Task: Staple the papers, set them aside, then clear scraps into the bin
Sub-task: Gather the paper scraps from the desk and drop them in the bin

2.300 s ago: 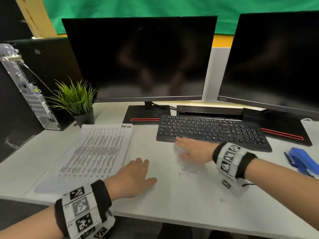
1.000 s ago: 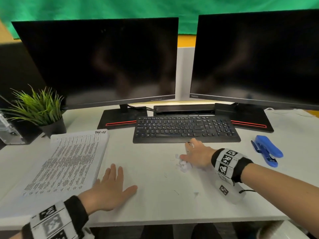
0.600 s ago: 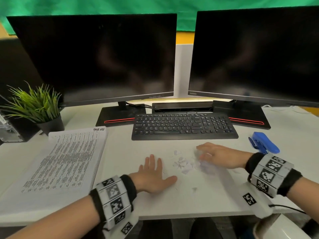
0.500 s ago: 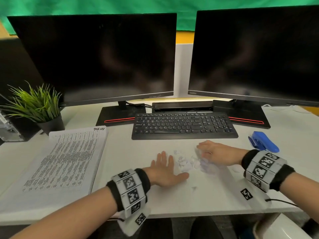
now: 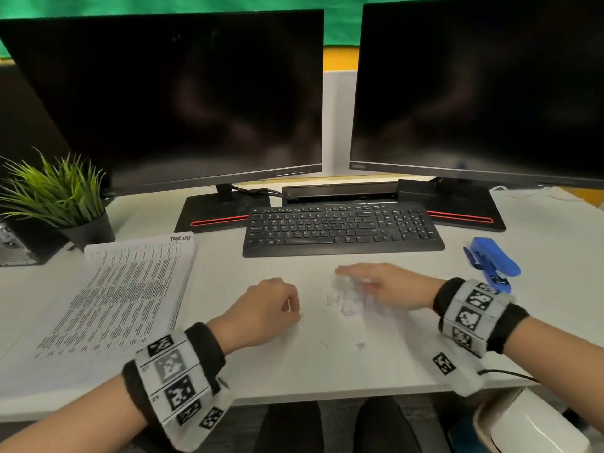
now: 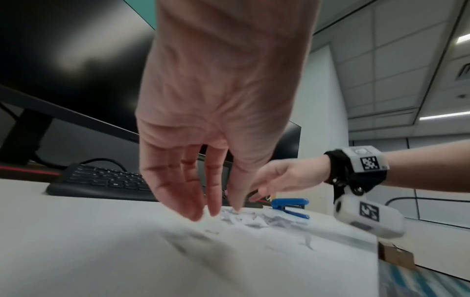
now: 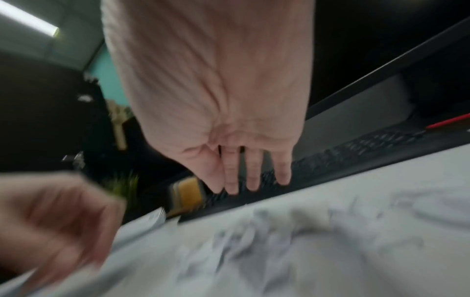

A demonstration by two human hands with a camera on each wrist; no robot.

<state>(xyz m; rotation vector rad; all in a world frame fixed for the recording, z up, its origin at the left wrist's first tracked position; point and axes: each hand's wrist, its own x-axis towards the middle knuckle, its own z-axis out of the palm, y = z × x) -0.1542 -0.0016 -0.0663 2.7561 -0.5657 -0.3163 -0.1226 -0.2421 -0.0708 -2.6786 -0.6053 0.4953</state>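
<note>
A small pile of torn white paper scraps (image 5: pixel 346 300) lies on the white desk (image 5: pixel 327 364) in front of the keyboard. My right hand (image 5: pixel 369 279) hovers flat over the pile's right side, fingers straight (image 7: pixel 251 172), holding nothing. My left hand (image 5: pixel 274 305) stands just left of the pile, its straight fingertips (image 6: pixel 193 209) pointing down and touching the desk at the edge of the scraps (image 6: pixel 244 219). The printed paper stack (image 5: pixel 124 299) lies at the left. The blue stapler (image 5: pixel 490 259) sits at the right, behind my right wrist.
A black keyboard (image 5: pixel 340 228) and two dark monitors (image 5: pixel 183 103) stand behind the scraps. A potted plant (image 5: pixel 62 197) is at the far left. A white bin (image 5: pixel 529 423) shows below the desk edge at the lower right. One stray scrap (image 5: pixel 360 345) lies nearer me.
My left hand has slid right from beside the paper stack to the scraps and tipped up onto its fingertips. My right hand has drawn the scraps together into a pile.
</note>
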